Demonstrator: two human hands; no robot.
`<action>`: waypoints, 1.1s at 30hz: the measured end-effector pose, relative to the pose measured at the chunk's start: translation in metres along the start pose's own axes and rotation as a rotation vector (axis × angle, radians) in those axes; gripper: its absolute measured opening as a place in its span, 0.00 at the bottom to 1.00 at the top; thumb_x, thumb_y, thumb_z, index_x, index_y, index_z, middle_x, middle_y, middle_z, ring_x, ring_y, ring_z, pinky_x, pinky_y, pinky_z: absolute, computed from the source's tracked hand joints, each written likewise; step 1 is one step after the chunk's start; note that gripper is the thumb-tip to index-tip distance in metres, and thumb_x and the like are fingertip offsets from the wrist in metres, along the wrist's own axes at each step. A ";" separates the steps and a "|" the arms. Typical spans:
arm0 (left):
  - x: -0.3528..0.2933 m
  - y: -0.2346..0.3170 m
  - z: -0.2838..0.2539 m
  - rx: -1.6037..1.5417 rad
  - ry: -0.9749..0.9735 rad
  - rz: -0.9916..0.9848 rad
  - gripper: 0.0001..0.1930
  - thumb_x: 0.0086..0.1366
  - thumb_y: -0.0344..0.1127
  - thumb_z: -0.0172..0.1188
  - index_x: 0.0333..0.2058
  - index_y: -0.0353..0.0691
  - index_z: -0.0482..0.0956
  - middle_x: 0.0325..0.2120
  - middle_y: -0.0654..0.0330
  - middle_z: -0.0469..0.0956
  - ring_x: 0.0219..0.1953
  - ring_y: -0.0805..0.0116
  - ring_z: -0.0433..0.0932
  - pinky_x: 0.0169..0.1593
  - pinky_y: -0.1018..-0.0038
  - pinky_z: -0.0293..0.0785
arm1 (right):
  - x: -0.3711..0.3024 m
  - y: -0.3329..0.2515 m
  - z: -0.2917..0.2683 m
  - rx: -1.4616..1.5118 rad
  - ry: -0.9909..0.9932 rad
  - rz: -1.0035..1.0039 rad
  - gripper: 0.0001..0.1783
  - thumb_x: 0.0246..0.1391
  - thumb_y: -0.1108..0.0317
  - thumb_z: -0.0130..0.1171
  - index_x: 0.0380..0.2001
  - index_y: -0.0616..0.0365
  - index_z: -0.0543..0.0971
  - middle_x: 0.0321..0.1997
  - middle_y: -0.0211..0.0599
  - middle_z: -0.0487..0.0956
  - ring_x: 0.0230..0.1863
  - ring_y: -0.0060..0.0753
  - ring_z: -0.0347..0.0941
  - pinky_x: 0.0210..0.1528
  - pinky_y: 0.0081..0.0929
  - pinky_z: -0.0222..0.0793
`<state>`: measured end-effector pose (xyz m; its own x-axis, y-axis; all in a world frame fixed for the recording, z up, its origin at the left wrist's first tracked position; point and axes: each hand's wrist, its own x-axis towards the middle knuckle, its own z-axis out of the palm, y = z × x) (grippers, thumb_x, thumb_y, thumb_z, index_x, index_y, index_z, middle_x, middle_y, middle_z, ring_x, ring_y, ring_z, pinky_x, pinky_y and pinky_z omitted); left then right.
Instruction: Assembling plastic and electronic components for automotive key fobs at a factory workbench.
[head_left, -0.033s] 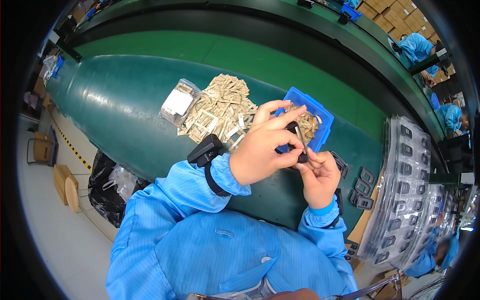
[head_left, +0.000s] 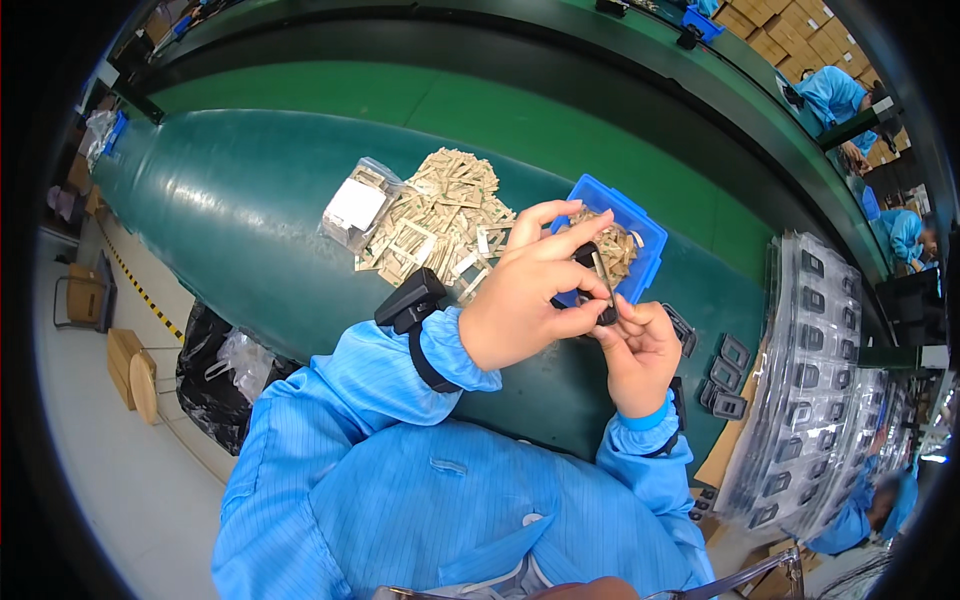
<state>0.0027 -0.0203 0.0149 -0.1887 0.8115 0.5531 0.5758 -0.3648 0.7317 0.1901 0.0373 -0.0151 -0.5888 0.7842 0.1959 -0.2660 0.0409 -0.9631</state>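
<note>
Between my hands, just over the near edge of a blue bin [head_left: 650, 262], is a small black plastic piece [head_left: 586, 254] with a thin pale strip along it. My left hand [head_left: 535, 290] pinches the piece between thumb and index finger, its other fingers raised. Thumb and fingertips of my right hand [head_left: 640, 350] close on the lower end of the same piece. The bin holds many small tan parts [head_left: 617, 250]. Left of it lies a loose heap of flat pale strips [head_left: 440, 205], partly behind my left hand. My fingers hide much of the black piece.
A clear plastic box with a white label [head_left: 358, 205] sits beside the heap. Several black frames [head_left: 728, 370] lie on the green table [head_left: 250, 200] at right, next to stacked clear trays [head_left: 800, 370] of black parts. Co-workers in blue [head_left: 835, 95] are at far right.
</note>
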 end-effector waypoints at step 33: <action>0.010 -0.017 -0.008 0.332 0.115 0.002 0.06 0.51 0.28 0.68 0.30 0.41 0.84 0.55 0.56 0.79 0.64 0.43 0.64 0.65 0.53 0.63 | 0.012 -0.011 -0.001 -0.147 0.236 -0.103 0.23 0.58 0.87 0.57 0.56 0.69 0.69 0.56 0.52 0.77 0.53 0.40 0.80 0.55 0.30 0.79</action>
<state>-0.0149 -0.0097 0.0113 -0.2653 0.7473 0.6093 0.7998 -0.1824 0.5719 0.1869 0.0465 -0.0019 -0.3657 0.8930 0.2623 -0.1913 0.2037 -0.9602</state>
